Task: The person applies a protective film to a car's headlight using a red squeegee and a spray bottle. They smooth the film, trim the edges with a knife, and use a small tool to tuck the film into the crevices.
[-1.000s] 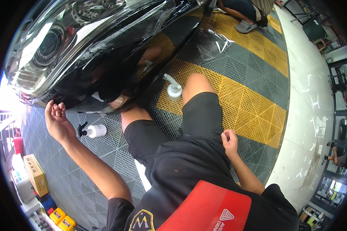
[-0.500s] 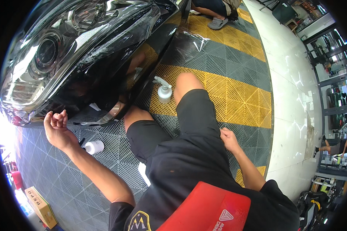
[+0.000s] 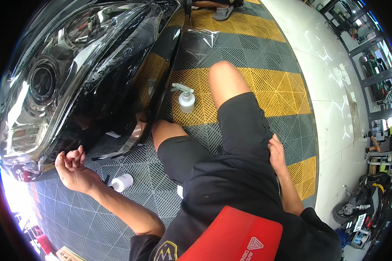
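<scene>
My left hand (image 3: 76, 172) is palm up beside the lower edge of a black car bumper (image 3: 96, 130). Its fingers are loosely bent and apart, with nothing visible in them. A clear headlight (image 3: 43, 82) sits above, its rim and the nearby black panel wet or streaked. My right hand (image 3: 277, 153) rests against the side of my black shorts (image 3: 244, 122), its fingers curled in and partly hidden. Between my knees and the car, a white spray bottle (image 3: 186, 102) stands upright. A second white bottle (image 3: 122, 182) lies on its side near my left forearm.
Grey and yellow grid tiles (image 3: 274, 91) cover the floor, bordered by glossy white flooring (image 3: 331, 130). Clear film (image 3: 200, 43) lies beyond the bumper. Another person's shoe (image 3: 222, 13) shows at the top. A motorcycle (image 3: 361, 200) stands at right. A red flat piece (image 3: 235, 237) covers my front.
The view has shifted, and the car fills more of the left side. My right knee has swung outward. Both hands stay in about the same places, the left still by the bumper.
</scene>
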Demonstrator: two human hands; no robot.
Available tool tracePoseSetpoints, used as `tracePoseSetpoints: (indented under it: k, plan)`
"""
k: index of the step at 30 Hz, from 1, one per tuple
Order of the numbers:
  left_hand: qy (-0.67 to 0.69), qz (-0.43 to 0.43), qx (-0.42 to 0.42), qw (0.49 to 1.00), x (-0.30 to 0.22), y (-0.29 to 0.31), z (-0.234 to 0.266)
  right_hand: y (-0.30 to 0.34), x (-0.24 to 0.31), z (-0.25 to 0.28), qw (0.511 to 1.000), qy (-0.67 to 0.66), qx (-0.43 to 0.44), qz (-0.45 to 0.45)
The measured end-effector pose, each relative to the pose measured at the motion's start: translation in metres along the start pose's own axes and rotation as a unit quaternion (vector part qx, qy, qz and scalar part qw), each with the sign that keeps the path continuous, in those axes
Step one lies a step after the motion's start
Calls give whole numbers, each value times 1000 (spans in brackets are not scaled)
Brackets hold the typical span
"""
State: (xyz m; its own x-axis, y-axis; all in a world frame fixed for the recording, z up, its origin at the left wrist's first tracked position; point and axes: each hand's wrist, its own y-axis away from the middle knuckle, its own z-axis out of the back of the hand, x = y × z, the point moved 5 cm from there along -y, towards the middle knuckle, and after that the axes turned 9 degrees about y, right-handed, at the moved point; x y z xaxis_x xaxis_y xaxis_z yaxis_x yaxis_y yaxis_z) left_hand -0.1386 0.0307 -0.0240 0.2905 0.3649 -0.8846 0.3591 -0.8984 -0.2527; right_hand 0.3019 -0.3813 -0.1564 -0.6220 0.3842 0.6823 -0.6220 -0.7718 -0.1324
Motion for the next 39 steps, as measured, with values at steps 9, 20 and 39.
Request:
tracePoseSetpoints:
  k: [9, 20, 39]
  plan:
    - [-6, -6, -1, 1000, -3, 0, -5, 5, -45, -34, 991, 23, -5, -129]
    - [-12, 5, 28, 1000, -8, 6, -4, -62, -44, -59, 993, -19, 102, -55]
    - [-24, 11, 56, 998, -18, 12, -23, -62, 3, -45, 990, 59, 111, -63]
